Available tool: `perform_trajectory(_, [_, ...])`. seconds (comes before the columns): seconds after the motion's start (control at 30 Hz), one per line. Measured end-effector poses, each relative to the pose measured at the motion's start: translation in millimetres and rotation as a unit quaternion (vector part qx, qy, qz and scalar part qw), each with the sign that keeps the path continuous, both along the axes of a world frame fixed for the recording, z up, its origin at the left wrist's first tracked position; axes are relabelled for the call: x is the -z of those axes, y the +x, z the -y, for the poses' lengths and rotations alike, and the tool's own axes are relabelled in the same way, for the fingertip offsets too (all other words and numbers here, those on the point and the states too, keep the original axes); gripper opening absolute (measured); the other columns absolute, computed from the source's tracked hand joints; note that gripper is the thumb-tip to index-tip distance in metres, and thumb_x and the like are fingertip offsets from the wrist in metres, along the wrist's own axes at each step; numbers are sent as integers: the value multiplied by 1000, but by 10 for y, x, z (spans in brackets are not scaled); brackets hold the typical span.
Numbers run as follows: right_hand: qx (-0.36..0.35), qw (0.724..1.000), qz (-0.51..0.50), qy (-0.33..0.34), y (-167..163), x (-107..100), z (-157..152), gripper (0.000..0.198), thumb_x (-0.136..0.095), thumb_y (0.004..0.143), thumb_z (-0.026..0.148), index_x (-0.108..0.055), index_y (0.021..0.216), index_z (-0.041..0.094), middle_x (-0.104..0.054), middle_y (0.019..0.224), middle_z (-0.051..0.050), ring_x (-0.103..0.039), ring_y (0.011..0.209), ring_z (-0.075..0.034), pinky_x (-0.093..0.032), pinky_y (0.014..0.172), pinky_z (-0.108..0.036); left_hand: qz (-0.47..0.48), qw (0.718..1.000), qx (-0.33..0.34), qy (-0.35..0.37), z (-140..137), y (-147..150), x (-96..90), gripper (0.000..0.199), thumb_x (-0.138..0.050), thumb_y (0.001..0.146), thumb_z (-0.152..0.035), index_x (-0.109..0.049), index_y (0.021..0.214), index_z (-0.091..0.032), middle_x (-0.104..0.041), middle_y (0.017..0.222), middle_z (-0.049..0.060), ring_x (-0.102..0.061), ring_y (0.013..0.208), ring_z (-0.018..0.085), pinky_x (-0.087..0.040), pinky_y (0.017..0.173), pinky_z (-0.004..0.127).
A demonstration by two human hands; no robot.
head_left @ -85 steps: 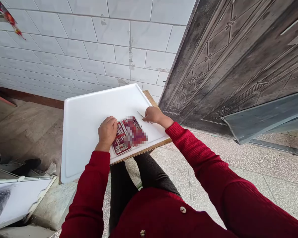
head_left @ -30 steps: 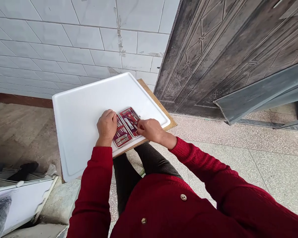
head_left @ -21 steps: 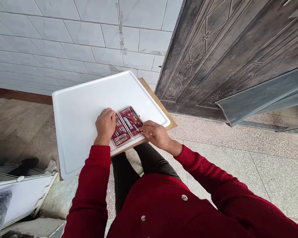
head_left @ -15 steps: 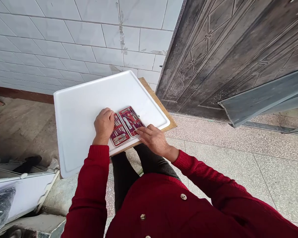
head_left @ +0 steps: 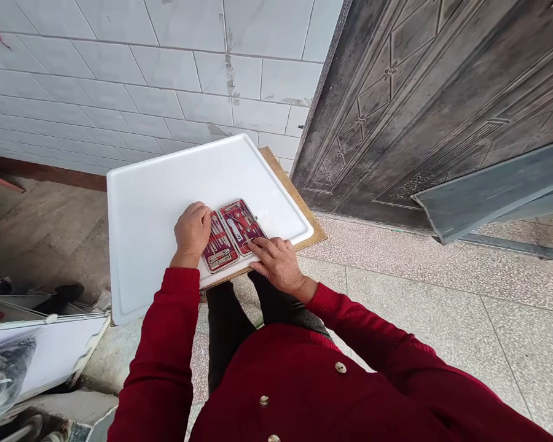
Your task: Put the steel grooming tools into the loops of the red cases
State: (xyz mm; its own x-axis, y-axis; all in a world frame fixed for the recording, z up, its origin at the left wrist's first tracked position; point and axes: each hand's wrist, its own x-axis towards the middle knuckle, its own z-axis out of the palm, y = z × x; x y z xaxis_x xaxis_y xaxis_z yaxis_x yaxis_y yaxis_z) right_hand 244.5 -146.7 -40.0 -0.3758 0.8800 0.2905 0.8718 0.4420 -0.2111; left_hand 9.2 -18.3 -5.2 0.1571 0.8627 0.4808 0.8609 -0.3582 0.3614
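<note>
Flanking one open case (head_left: pixel 229 232), two hands (head_left: pixel 192 232) (head_left: pixel 279 265)

Home-like entryway: tiled wall (head_left: pixel 110 64), ornate door (head_left: pixel 396 110), speckled floor (head_left: pixel 424 288).

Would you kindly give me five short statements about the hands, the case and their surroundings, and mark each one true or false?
1. The red-lined case lies open on the white board. True.
2. The left hand is at the left edge of the case. True.
3. The right hand is far away from the case. False: its fingers are at the case's near right corner.
4. A brown board shows from under the white board on the right. True.
5. Both sleeves are blue. False: they are red.
</note>
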Motion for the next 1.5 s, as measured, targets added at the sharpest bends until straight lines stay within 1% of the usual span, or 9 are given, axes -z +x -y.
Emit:
perform_trajectory(0.3, [-2,998,-37,42,25,216,-18,49,-50,105,50,-63,145,25,-65,139,-13,-51,116,-29,-35,94,-41,7,1000,-25,0,23,-14,-14,24,-49,97,-20,-67,82,-25,-75,106,4,-67,98,21,-50,77,32])
perform_trajectory(0.47, [1,997,-54,50,17,200,0,48,-50,105,50,-64,143,25,-67,138,-12,-52,115,-28,-36,94,-41,10,999,-37,2,26,0,-31,25,-47,97,-21,-68,84,-24,-76,109,4,-69,101,21,-53,79,32])
perform_trajectory(0.6, [2,997,-58,51,8,172,14,46,-51,105,48,-65,142,25,-67,138,-12,-54,114,-28,-37,94,-42,31,998,-50,18,71,-70,-112,24,-48,97,-23,-71,92,-25,-75,118,3,-69,107,21,-56,87,34])
perform_trajectory(0.77, [-2,994,-71,89,0,217,13,44,-55,104,46,-66,140,25,-68,135,-11,-55,113,-27,-38,91,-41,33,995,-81,56,381,-462,-209,27,-49,99,-31,-74,102,-24,-75,125,5,-69,116,23,-55,100,39])
perform_trajectory(0.93, [-8,984,-104,145,-12,264,15,41,-56,104,45,-69,135,22,-70,131,-10,-55,107,-27,-37,87,-41,6,988,-146,56,943,-1058,-80,32,-48,99,-36,-75,102,-19,-75,123,10,-69,117,26,-54,105,42])
perform_trajectory(1.03, [-6,984,-108,140,-13,253,28,39,-57,103,43,-69,135,23,-70,131,-10,-55,108,-27,-37,87,-41,5,980,-192,48,1220,-1280,55,36,-47,100,-40,-75,100,-18,-76,121,12,-70,116,29,-54,104,44])
perform_trajectory(1.1, [-6,986,-107,126,-11,233,40,40,-58,103,42,-68,136,23,-70,132,-10,-54,110,-28,-38,88,-41,0,980,-197,35,1318,-1337,121,36,-47,100,-40,-75,99,-17,-75,121,14,-70,116,30,-54,103,45])
perform_trajectory(1.37, [4,993,-99,63,-2,135,95,42,-58,103,37,-65,142,24,-67,136,-11,-54,114,-29,-40,92,-43,-42,980,-191,31,1313,-1293,160,35,-44,100,-37,-72,95,-18,-75,120,16,-68,115,33,-49,106,52])
perform_trajectory(1.5, [-16,987,-153,53,33,97,111,39,-59,102,37,-67,138,24,-67,134,-12,-56,115,-29,-44,95,-45,-43,980,-192,30,1333,-1291,161,31,-45,100,-36,-72,96,-19,-74,121,15,-67,116,32,-49,106,52])
